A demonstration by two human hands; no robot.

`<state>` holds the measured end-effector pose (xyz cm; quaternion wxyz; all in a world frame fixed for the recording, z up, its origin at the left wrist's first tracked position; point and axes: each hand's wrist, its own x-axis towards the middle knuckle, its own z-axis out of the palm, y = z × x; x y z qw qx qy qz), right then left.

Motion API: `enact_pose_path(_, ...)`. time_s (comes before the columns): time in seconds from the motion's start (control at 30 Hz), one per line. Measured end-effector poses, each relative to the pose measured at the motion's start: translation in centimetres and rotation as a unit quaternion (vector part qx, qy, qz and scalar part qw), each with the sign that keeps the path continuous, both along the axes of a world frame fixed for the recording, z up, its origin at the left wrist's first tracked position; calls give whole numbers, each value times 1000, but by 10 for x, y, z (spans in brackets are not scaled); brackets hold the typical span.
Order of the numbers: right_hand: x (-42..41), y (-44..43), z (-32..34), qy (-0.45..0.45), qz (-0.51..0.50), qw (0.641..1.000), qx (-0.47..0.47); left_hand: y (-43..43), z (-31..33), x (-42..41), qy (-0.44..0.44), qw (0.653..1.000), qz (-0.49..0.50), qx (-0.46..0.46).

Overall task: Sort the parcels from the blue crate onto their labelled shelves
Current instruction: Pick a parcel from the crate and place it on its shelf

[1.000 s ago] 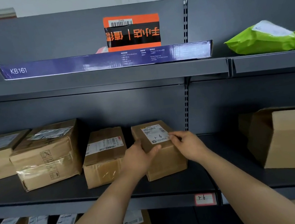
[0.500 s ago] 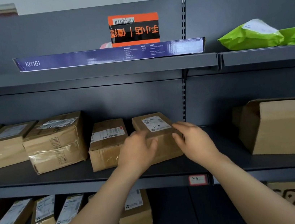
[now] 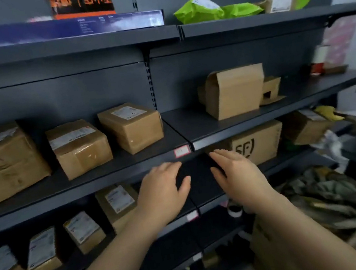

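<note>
Just the one view here, the head-worn wide-angle camera, standing close up to the dark grey metal shelving (image 3: 193,122) and looking forward and a little down, angled so the boards run away to the right. Both forearms come in from the bottom edge, left hand (image 3: 161,194) and right hand (image 3: 240,176) mid-frame, near the lens. Above the hands sits the brown taped cardboard parcel (image 3: 132,127); the picture's edges smear and bend.

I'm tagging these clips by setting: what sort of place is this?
Most likely a parcel pickup point or courier storeroom: dark metal shelving holds rows of taped cardboard parcels bearing shipping labels, green mailer bags lie on the top shelf, and a small tag marks one shelf edge.
</note>
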<state>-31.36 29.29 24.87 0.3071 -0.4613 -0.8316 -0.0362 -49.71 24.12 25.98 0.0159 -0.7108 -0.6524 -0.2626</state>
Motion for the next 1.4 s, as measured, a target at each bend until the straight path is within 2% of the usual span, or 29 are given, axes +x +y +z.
enact_pose_path(0.17,61,-87,-34,-16,-95,995,-37,-41,-33,52,-7,994,-98,-47)
enact_pose_path(0.37,148,-183,-67,-2,-211,974,-84,-83,-64,143,4,970,-223,-96)
enact_pose_path(0.6,260,-270,-101,33,-349,922,-165,-123,-95,267,43,935,-323,-140)
enact_pose_path(1.0,451,-336,-184,59,-444,834,-324,-147,-185,446,66,901,-328,-277)
enact_pose_path(1.4,530,-297,-314,123,-477,769,-408,-98,-307,533,123,872,-335,-336)
